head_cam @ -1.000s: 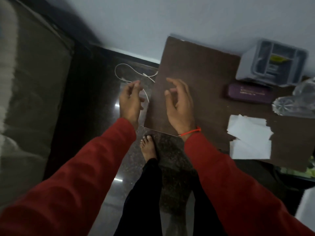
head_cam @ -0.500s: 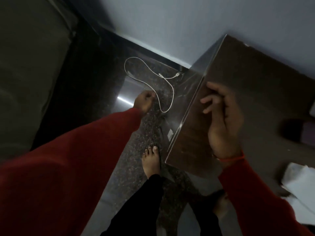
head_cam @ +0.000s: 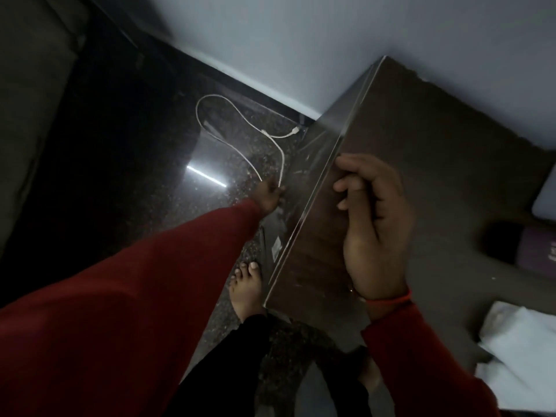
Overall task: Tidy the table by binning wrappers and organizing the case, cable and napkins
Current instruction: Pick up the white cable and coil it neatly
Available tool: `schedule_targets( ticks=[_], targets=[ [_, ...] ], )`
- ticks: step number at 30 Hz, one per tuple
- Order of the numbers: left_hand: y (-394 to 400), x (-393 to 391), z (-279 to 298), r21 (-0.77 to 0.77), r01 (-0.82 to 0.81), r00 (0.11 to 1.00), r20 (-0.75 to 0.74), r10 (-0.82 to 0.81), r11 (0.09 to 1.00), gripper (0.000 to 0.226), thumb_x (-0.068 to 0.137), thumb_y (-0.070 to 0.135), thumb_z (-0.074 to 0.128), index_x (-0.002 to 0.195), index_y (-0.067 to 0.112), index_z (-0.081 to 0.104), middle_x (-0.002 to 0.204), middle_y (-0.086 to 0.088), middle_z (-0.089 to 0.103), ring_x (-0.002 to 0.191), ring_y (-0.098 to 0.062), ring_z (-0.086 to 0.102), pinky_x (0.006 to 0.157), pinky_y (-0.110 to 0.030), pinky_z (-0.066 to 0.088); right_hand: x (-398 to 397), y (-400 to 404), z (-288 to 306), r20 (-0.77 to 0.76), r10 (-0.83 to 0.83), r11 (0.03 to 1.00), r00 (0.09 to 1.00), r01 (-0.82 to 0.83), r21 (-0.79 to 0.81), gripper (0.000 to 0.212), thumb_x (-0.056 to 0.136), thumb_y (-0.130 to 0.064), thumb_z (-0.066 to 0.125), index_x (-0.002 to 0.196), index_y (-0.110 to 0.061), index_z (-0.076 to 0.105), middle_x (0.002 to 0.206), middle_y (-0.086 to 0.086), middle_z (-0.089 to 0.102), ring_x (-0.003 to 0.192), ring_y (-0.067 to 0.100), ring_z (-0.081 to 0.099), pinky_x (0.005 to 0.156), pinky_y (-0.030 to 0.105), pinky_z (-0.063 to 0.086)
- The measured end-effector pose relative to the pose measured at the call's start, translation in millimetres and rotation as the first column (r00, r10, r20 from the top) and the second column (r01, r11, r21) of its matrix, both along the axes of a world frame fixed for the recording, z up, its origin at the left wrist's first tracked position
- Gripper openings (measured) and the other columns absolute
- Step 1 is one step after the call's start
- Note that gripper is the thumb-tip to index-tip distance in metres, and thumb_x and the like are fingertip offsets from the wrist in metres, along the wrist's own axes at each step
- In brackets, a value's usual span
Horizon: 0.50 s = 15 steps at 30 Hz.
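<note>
A white cable (head_cam: 240,136) lies looped on the dark speckled floor, left of the brown table (head_cam: 436,164). My left hand (head_cam: 269,197) reaches down to the floor and its fingers close on the near end of the cable. My right hand (head_cam: 373,224) hovers over the table's left edge, fingers loosely curled, holding nothing. A dark purple case (head_cam: 532,254) lies on the table at the right edge of view. White napkins (head_cam: 520,353) sit at the table's near right corner.
A grey wall (head_cam: 301,40) runs behind the table and floor. A dark sofa or bed edge (head_cam: 33,100) fills the far left. My bare foot (head_cam: 246,287) stands beside the table's near corner. A pale object (head_cam: 546,197) peeks in at the right edge.
The view has swung left and down. My left hand dropped from table height to the floor and reached the cable's near end. My right hand stayed over the table edge.
</note>
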State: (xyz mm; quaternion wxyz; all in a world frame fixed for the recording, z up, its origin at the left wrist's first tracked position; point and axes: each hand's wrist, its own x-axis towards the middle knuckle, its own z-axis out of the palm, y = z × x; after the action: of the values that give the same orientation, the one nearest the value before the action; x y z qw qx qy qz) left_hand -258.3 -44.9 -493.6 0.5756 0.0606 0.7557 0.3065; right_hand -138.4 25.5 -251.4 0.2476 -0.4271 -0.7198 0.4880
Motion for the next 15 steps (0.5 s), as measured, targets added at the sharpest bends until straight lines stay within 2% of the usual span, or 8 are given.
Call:
schedule_targets(
  ticks=[2,4,6,8,10,12,15],
  targets=[
    [-3.4,-3.8,25.8,0.000,0.002,0.993,-0.119,-0.002,1.000,0.017,0.096,0.016,0.064,0.088,0.002,0.069,0.084,-0.024,0.070,0.072,-0.017,0.063,0.069,-0.027,0.051,-0.3,0.3,2.8,-0.005,-0.004,1.000,1.000,0.004,-0.022,0.025,0.101,0.001,0.048,0.112,-0.011,0.067,0.118,0.005,0.062,0.089,0.023,0.063,0.073,0.033,0.054],
    [-8.8,-9.7,58.0,0.008,0.035,0.953,-0.300,-0.031,0.999,0.026,0.101,0.019,0.057,0.109,0.000,0.071,0.105,-0.023,0.074,0.089,-0.024,0.064,0.076,-0.030,0.044,1.0,1.0,4.3,0.003,0.008,0.999,1.000,-0.008,-0.054,0.024,0.101,-0.003,0.050,0.111,-0.016,0.068,0.117,-0.003,0.062,0.098,0.024,0.064,0.082,0.045,0.056],
    [-15.0,-16.6,94.4,0.079,0.019,0.879,-0.477,0.021,0.997,0.028,0.105,0.022,0.049,0.113,0.005,0.070,0.107,-0.019,0.074,0.099,-0.030,0.067,0.081,-0.035,0.046,2.4,2.2,6.6,0.024,0.027,0.997,0.999,-0.026,-0.067,0.022,0.099,-0.003,0.053,0.109,-0.014,0.069,0.115,-0.006,0.062,0.104,0.023,0.064,0.089,0.052,0.054],
    [-25.0,-21.1,132.2,0.188,0.016,0.809,-0.580,0.098,0.982,0.029,0.106,0.026,0.046,0.112,0.011,0.070,0.104,-0.012,0.074,0.099,-0.029,0.066,0.086,-0.041,0.051,1.6,2.4,13.0,0.046,0.056,0.996,0.997,-0.053,-0.073,0.024,0.097,0.001,0.054,0.110,-0.011,0.070,0.115,-0.004,0.063,0.106,0.018,0.064,0.093,0.049,0.054],
    [-36.1,-21.5,173.5,0.234,0.073,0.737,-0.667,0.106,0.969,0.031,0.107,0.031,0.044,0.115,0.016,0.069,0.104,-0.007,0.071,0.100,-0.026,0.063,0.089,-0.044,0.050,-2.0,1.5,27.8,0.074,0.125,0.989,0.989,-0.118,-0.088,0.033,0.094,0.005,0.052,0.118,-0.013,0.068,0.119,-0.003,0.062,0.106,0.010,0.062,0.093,0.034,0.054],
    [-46.5,-17.7,219.8,0.240,0.162,0.629,-0.772,0.087,0.957,0.028,0.107,0.031,0.045,0.117,0.018,0.069,0.101,-0.005,0.065,0.097,-0.024,0.058,0.086,-0.040,0.047,-6.4,-2.0,50.5,0.106,0.233,0.970,0.967,-0.223,-0.095,0.047,0.092,0.007,0.052,0.132,-0.017,0.060,0.135,-0.004,0.057,0.119,0.004,0.056,0.097,0.023,0.050],
    [-55.7,-6.5,300.9,0.186,0.333,0.411,-0.911,0.035,0.925,0.021,0.105,0.026,0.054,0.113,0.015,0.069,0.088,-0.007,0.052,0.083,-0.025,0.050,0.070,-0.043,0.045,-10.5,-9.8,91.7,0.140,0.407,0.912,0.903,-0.411,-0.002,0.061,0.094,-0.002,0.056,0.150,-0.019,0.040,0.157,-0.003,0.037,0.147,0.010,0.033,0.120,0.030,0.032]
  ],
)
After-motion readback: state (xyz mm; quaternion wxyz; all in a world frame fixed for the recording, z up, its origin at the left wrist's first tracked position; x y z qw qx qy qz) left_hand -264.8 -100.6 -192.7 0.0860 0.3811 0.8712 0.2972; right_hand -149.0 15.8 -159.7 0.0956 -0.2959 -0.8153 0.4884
